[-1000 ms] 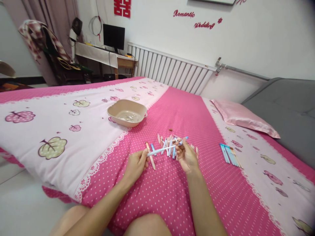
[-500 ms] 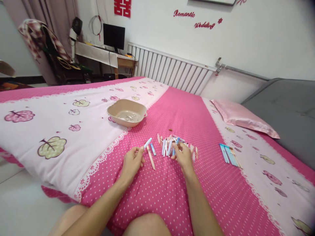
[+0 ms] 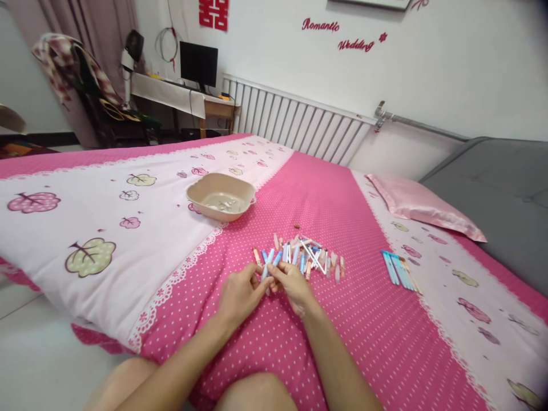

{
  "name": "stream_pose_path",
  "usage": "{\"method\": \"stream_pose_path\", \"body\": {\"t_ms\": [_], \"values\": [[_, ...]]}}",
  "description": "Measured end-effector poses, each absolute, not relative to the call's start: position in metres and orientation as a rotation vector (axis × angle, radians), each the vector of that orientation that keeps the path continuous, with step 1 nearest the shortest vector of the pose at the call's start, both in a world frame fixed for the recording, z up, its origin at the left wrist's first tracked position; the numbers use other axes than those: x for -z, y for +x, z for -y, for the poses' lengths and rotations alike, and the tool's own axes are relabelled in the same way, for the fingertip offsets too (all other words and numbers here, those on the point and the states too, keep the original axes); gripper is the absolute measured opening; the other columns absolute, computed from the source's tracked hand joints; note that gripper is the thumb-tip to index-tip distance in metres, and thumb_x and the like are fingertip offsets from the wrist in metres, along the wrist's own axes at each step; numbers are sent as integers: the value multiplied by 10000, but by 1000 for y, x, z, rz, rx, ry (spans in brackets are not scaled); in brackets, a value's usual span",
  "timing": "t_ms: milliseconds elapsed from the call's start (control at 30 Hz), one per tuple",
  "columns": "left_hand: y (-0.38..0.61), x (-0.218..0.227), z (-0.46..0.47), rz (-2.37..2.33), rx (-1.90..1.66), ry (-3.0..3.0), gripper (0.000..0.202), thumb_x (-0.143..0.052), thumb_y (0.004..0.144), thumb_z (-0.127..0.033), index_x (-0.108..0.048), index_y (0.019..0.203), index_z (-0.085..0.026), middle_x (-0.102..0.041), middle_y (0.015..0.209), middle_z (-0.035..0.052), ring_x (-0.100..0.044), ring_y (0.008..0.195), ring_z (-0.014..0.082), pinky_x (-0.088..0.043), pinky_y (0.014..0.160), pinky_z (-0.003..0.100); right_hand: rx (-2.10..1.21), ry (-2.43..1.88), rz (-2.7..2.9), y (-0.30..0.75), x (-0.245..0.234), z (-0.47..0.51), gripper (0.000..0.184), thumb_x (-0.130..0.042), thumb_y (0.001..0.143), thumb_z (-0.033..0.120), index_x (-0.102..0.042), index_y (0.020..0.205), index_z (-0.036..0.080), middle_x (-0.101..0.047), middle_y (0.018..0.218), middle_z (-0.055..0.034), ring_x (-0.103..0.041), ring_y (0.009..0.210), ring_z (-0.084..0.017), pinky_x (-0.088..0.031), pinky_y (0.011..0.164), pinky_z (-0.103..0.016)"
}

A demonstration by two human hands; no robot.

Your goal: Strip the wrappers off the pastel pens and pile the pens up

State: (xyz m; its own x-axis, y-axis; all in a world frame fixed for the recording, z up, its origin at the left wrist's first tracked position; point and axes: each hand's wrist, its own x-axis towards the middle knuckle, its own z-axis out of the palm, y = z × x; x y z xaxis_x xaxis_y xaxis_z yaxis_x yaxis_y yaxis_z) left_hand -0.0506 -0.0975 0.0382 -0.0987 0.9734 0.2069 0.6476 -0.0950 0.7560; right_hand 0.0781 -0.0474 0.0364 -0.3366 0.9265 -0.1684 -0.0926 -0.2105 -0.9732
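My left hand (image 3: 243, 292) pinches a light blue pen barrel (image 3: 269, 258) between thumb and fingers, its end pointing away from me. Close against it, my right hand (image 3: 293, 285) grips a darker blue pen piece (image 3: 278, 258); the fingertips of both hands meet and hide the lower ends. Just beyond the left fingers lies a peach pen piece (image 3: 257, 256). A loose pile of pen parts (image 3: 317, 255), in white, pink, blue and lilac, spreads past my right hand on the bedspread.
A beige basin (image 3: 201, 206) with small pale pieces inside stands on the bed. To the right lies a row of light blue and peach pens (image 3: 394, 271). A pink pillow (image 3: 423, 205) rests by the grey headboard (image 3: 505, 177). A tiny brown object (image 3: 297, 226) lies behind the pile.
My right hand has come left from the pile, carrying a blue pen piece to my left hand. The left hand has shifted slightly right, and both now meet.
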Motion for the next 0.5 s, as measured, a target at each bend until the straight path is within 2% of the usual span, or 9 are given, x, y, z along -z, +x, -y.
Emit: {"method": "stream_pose_path", "body": {"t_ms": [67,167,267,367,500], "values": [[-51,-39,98,-1796,-1008,1819,367,-493,762,-513,-598,903,-190,-613,637,0,-548,565,145,-351,540,242,-1570,-1149,1285,85,-33,41,356,-629,659,493,-559,694,146,-530,488,33,-472,389,-76,-364,409,-189],[-49,-38,100,-1841,-859,1976,423,-507,759,-509,-577,1064,-223,-640,813,36,-586,685,183,-389,613,272,-1199,-1354,1424,99,-26,29,336,-536,723,497,-554,706,162,-545,504,15,-508,423,-114,-383,436,-221],[-45,-36,102,-1876,-606,2153,460,-542,745,-477,-555,1146,-251,-615,908,68,-590,793,238,-405,667,314,-805,-1525,1613,109,-23,22,341,-468,774,447,-605,887,155,-603,576,-21,-573,524,-163,-420,535,-263],[-42,-35,104,-1885,-479,2232,449,-540,745,-480,-571,1109,-220,-593,903,90,-577,814,262,-407,688,343,-563,-1567,1712,112,-26,23,398,-460,786,394,-576,1084,156,-659,722,-65,-614,676,-198,-428,657,-296],[-41,-34,105,-1938,-478,2233,377,-524,756,-466,-556,987,-170,-578,899,94,-568,795,264,-401,670,341,-465,-1565,1701,110,-30,27,393,-481,775,356,-576,1104,164,-666,819,-87,-614,748,-207,-422,712,-312]]}}
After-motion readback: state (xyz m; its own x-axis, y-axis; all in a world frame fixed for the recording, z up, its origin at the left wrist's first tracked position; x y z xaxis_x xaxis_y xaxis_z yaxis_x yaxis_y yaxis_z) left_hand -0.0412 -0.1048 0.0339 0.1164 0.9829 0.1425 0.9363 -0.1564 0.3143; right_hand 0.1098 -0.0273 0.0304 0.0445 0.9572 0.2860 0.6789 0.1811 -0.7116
